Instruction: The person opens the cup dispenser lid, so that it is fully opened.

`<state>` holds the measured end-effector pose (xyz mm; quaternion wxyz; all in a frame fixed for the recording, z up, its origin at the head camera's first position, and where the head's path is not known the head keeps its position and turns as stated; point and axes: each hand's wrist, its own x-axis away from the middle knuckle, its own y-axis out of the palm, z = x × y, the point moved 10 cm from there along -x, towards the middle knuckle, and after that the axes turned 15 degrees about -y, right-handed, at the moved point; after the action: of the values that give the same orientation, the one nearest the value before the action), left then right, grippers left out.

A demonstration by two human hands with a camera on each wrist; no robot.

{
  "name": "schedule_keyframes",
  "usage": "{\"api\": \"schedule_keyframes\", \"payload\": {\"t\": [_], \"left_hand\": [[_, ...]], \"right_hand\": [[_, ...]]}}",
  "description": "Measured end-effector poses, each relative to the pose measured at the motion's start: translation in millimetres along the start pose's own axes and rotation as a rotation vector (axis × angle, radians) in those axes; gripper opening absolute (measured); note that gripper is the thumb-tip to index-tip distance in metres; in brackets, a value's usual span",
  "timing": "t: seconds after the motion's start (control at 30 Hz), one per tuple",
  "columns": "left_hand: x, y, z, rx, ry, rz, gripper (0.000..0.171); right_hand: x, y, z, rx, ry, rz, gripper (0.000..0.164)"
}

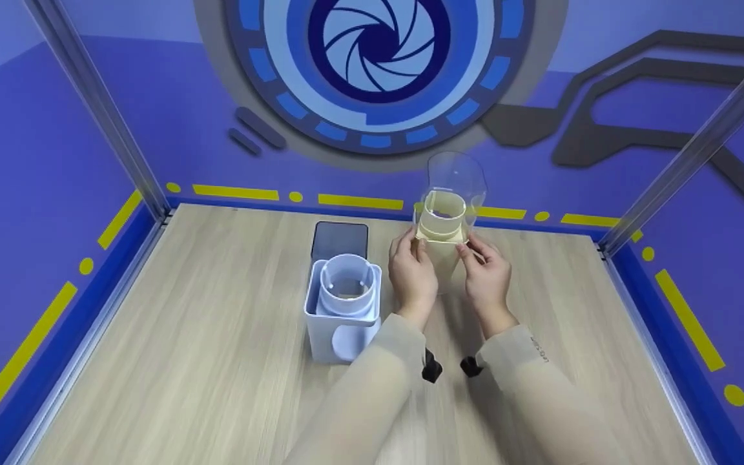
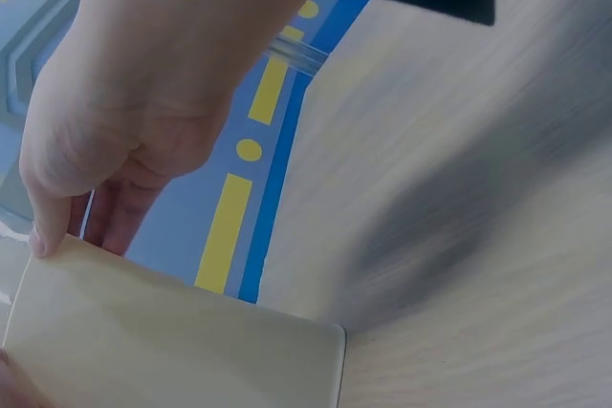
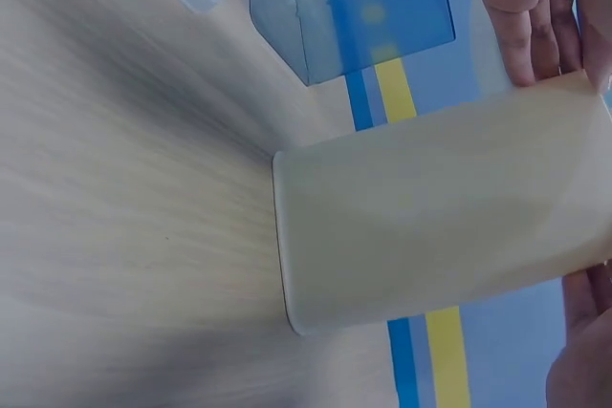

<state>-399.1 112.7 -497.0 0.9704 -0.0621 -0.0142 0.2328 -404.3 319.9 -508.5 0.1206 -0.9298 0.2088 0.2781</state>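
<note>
Both hands hold a cream box-shaped container (image 1: 444, 258) with a round collar at its top. In the head view the left hand (image 1: 413, 274) grips its left top edge, thumb near the front rim. The right hand (image 1: 489, 284) grips the right top edge in the same way. A clear curved plastic piece (image 1: 457, 173) rises behind the collar. In the right wrist view the container's smooth cream side (image 3: 440, 217) runs down to a rounded base edge close to the tabletop. The right hand (image 2: 134, 112) shows in the left wrist view with its thumb on the top edge.
Left of the hands stands a light blue box (image 1: 340, 332) with a round collar (image 1: 347, 284) and a rounded front piece. Behind it is a dark translucent blue box (image 1: 340, 240). Blue printed panels and metal posts enclose the wood-grain table (image 1: 217, 323).
</note>
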Motion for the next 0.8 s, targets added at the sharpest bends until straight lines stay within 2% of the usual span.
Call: {"api": "schedule_keyframes", "payload": {"t": [0.27,0.63,0.8], "left_hand": [[6.4,3.5,0.3,-0.011,0.011,-0.011,0.031],[25.3,5.9,-0.5,0.033,0.049,-0.05,0.027],[37.6,4.0,0.7,0.04,0.077,-0.045,0.027]], "right_hand": [[4.2,-18.9,-1.1,0.009,-0.035,0.122,0.027],[12.9,-42.7,-5.4,0.061,-0.007,0.118,0.026],[19.1,-54.7,-11.0,0.073,-0.025,0.115,0.026]]}}
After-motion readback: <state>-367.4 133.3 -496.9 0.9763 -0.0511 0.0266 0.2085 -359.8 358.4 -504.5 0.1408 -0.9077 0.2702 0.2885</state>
